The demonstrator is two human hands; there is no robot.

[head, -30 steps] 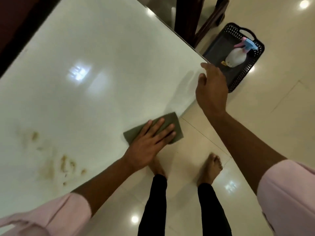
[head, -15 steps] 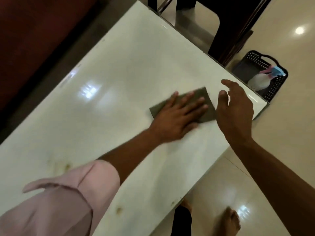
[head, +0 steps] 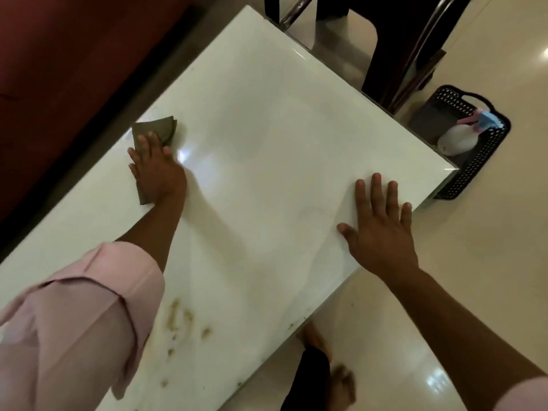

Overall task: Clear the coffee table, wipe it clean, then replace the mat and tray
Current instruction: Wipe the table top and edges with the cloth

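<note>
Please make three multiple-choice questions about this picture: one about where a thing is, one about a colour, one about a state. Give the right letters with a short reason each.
1. Where is the black basket?
A. on the table
B. on the floor past the table's corner
C. in the right hand

2. What colour is the cloth?
A. grey-green
B. bright yellow
C. white

3. How is the right hand?
A. curled round a bottle
B. lifted in the air
C. flat on the table, fingers spread

Answers:
1 B, it stands on the tiles with the spray bottle inside.
2 A, dull grey-green under the left hand.
3 C, the fingers lie straight on the white top.
</note>
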